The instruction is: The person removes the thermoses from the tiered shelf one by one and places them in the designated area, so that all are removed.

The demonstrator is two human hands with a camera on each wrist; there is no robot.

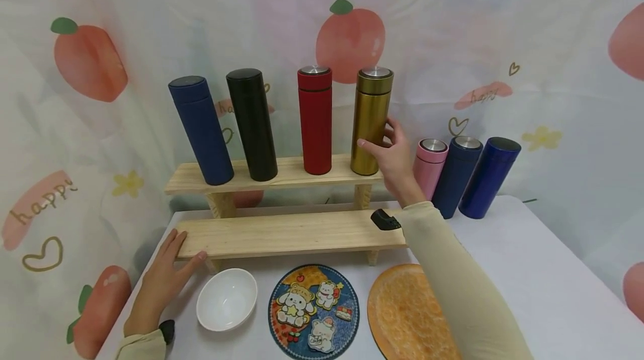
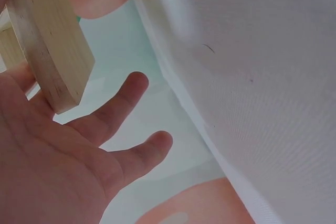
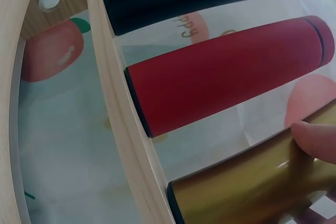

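My right hand (image 1: 394, 161) grips a gold thermos bottle (image 1: 371, 119), thumb on its front and fingers round its far side. The bottle stands at the right end of the upper tier of a wooden two-tier rack (image 1: 287, 231). To its left on that tier are a red thermos (image 1: 315, 122), a black thermos (image 1: 253, 128) and a blue thermos (image 1: 203, 133). My left hand (image 1: 161, 279) holds the left end of the lower tier between thumb and fingers. In the left wrist view, two fingers (image 2: 139, 158) stretch out free beside the board (image 2: 58, 40).
Right of the rack stand a pink thermos (image 1: 430, 167), a navy thermos (image 1: 457, 178) and a shiny blue thermos (image 1: 489, 178). In front are a white bowl (image 1: 226, 299), a round cartoon mat (image 1: 314, 311) and a round bread-patterned mat (image 1: 410, 309). A printed curtain (image 1: 427, 24) hangs behind.
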